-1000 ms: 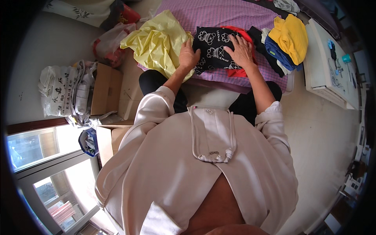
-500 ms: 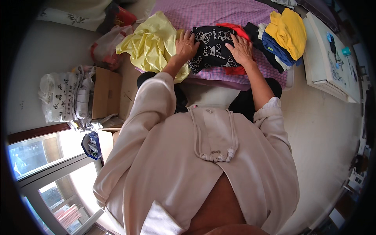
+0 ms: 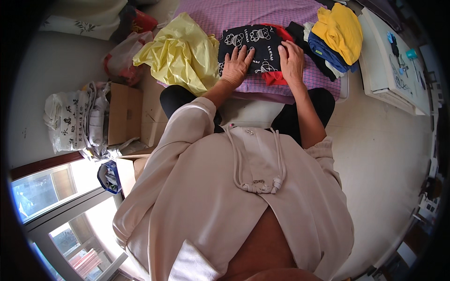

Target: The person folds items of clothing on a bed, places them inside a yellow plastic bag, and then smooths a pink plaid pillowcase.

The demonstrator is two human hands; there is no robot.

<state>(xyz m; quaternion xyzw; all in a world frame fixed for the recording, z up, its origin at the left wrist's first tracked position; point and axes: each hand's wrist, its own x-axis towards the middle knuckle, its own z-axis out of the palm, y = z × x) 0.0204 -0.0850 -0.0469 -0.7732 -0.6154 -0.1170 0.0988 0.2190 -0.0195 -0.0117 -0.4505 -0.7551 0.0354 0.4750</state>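
A black folded garment with white cartoon bear prints (image 3: 265, 46) lies on a purple checked cloth (image 3: 211, 11) in front of me. My left hand (image 3: 236, 68) rests flat on its left part, fingers spread. At the garment's right edge is my right hand (image 3: 292, 61), its fingers loosely bent and the thumb apart from them; I see nothing pinched in it. Red fabric (image 3: 274, 78) shows from under the black garment at the front and the far right. Left of my left hand, a crumpled pale yellow cloth (image 3: 176, 56) spreads over the near edge.
To the right stands a stack of folded clothes (image 3: 336, 35), yellow on top, blue and dark below. Beyond it is a white cabinet (image 3: 382, 70) with cords and small items. A cardboard box (image 3: 125, 112) and plastic-wrapped bundles (image 3: 68, 122) stand at the left.
My left hand has moved from the garment's left edge onto its top. The garment has shifted slightly left and lies flatter. My right hand's fingers have drawn in at the right edge.
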